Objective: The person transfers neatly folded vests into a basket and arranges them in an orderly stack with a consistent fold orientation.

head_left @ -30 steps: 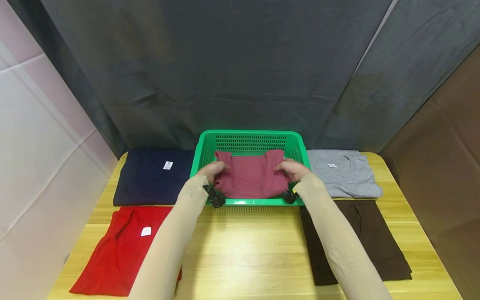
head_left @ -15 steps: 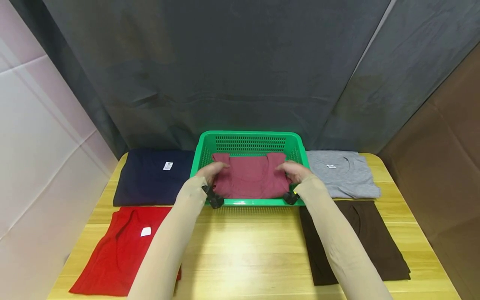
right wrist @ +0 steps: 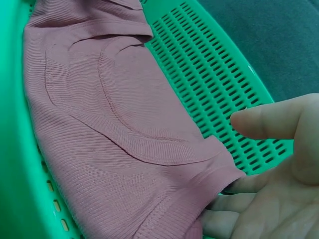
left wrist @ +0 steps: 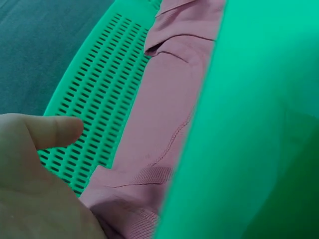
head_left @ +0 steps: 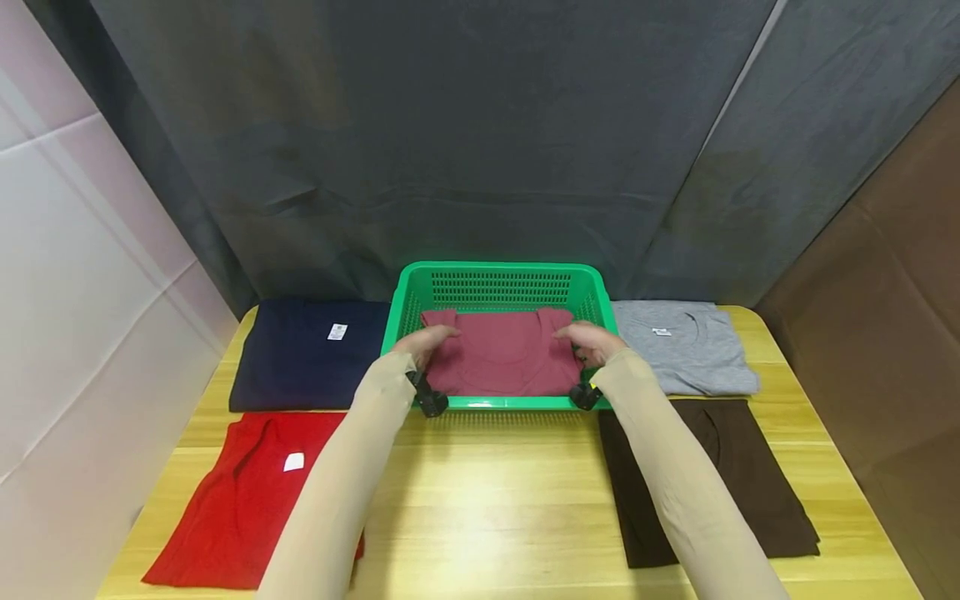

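A folded dusty-pink ribbed tank top (head_left: 498, 354) lies in the green plastic basket (head_left: 501, 267), its neckline showing in the right wrist view. My left hand (head_left: 423, 342) is at the garment's left edge. In the left wrist view its thumb (left wrist: 62, 132) is raised off the cloth, and its fingers are hidden. On the opposite side, my right hand (head_left: 591, 340) has its fingers (right wrist: 222, 223) tucked at the fabric's edge, partly under it. Its thumb (right wrist: 249, 122) stands straight, apart from the cloth.
Folded garments flank the basket on the wooden table (head_left: 480, 508): navy (head_left: 300, 358) and red (head_left: 225, 517) at left, grey (head_left: 690, 350) and dark brown (head_left: 757, 492) at right. A dark curtain (head_left: 480, 142) hangs right behind the basket.
The tank top has settled slightly lower in the basket and spread a little wider. Both hands have stayed nearly in place at its sides.
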`<state>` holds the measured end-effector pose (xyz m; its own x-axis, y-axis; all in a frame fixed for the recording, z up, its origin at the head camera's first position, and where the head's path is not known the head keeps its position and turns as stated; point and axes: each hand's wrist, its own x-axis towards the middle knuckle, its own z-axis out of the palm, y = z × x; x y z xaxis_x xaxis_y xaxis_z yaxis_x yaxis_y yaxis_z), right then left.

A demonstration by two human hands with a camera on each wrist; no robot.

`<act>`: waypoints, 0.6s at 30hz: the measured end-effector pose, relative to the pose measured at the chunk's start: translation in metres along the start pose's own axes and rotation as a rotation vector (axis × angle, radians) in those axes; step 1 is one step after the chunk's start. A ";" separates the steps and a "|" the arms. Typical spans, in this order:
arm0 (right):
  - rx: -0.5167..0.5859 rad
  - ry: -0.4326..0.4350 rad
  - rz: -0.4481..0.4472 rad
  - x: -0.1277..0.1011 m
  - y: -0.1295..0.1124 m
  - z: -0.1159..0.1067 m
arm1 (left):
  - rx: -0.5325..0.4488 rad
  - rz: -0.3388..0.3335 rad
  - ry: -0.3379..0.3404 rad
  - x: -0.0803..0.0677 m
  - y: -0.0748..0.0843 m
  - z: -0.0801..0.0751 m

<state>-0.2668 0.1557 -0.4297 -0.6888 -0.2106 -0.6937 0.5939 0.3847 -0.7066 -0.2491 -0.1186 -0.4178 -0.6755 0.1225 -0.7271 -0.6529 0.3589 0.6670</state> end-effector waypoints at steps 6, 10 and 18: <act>-0.014 -0.003 -0.010 0.001 0.001 0.000 | -0.009 0.011 0.006 0.005 -0.003 -0.002; -0.019 0.004 -0.012 -0.002 0.000 0.001 | 0.001 0.021 -0.002 0.004 -0.003 -0.003; -0.018 0.028 0.000 -0.005 0.000 0.002 | 0.014 0.036 -0.014 0.002 -0.002 -0.001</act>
<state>-0.2631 0.1549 -0.4266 -0.7002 -0.1855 -0.6895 0.5868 0.4005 -0.7037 -0.2497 -0.1203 -0.4199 -0.6935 0.1483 -0.7051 -0.6235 0.3670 0.6904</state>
